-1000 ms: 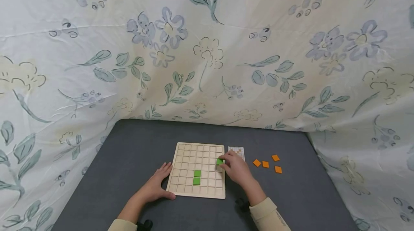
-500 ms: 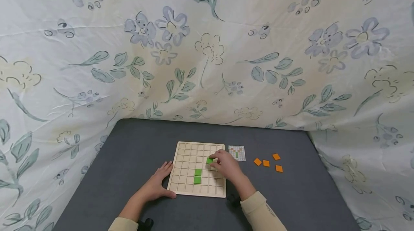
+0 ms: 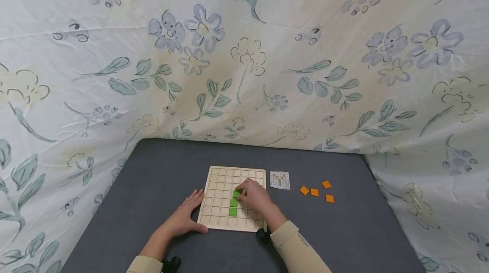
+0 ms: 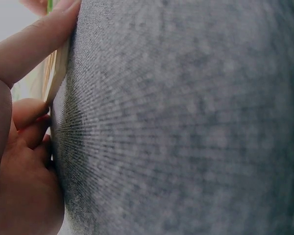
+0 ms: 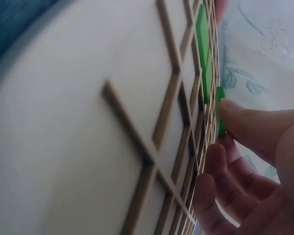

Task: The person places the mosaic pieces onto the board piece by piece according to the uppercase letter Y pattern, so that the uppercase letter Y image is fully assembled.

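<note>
My left hand (image 3: 183, 218) rests at the left side of a wooden grid board (image 3: 217, 184), fingers along the edge and thumb at the near corner. In the left wrist view, the thumb (image 4: 34, 46) and fingertips touch the board's rim. Over the middle of the board, my right hand (image 3: 257, 197) pinches a green square tile (image 3: 236, 193). The right wrist view has this tile (image 5: 221, 120) tilted between thumb and fingers, just above the grid. Two green tiles lie in neighbouring squares, one (image 3: 233, 202) behind the other (image 3: 233, 212), right below the held tile.
A small printed pattern card (image 3: 280, 180) lies right of the board. Farther right, several orange tiles (image 3: 314, 192) are scattered on the dark grey table (image 3: 363, 222). A floral curtain (image 3: 244, 73) hangs behind and at both sides.
My right hand has carried the green tile leftward from the board's right edge to above the two laid tiles, uncovering the card. The left hand has stayed in place.
</note>
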Demonstrator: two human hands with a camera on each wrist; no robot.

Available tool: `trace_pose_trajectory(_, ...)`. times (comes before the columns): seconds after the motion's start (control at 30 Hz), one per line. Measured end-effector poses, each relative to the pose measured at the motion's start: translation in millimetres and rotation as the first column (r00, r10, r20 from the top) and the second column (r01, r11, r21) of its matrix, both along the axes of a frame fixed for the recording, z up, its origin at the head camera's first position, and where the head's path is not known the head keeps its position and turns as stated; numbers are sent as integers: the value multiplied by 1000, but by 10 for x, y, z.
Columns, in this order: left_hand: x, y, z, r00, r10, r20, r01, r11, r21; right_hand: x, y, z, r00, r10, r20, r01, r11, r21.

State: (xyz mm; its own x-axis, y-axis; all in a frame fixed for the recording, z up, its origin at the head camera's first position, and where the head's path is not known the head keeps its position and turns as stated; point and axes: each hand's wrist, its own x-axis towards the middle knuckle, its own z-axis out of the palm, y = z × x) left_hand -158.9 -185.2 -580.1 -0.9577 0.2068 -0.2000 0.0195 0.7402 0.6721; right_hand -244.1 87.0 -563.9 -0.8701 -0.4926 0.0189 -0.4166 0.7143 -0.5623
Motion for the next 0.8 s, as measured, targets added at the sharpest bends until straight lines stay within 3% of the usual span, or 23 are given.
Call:
trace_pose_trajectory(0.27, -65, -25, 17, 999, -34, 0, 34, 999, 16, -32, -105, -6, 1000, -15, -1, 15, 999, 40)
trace_pose_trajectory(0.53, -106, -45, 24, 1000, -19, 3, 19, 1000, 0, -61, -171, 46, 1000, -20, -13, 21, 998, 58)
trace_pose_trajectory(0.8, -118, -66, -3, 1000, -22, -2, 22, 1000, -1, 30, -53, 193, 998, -41, -40, 40, 999, -23)
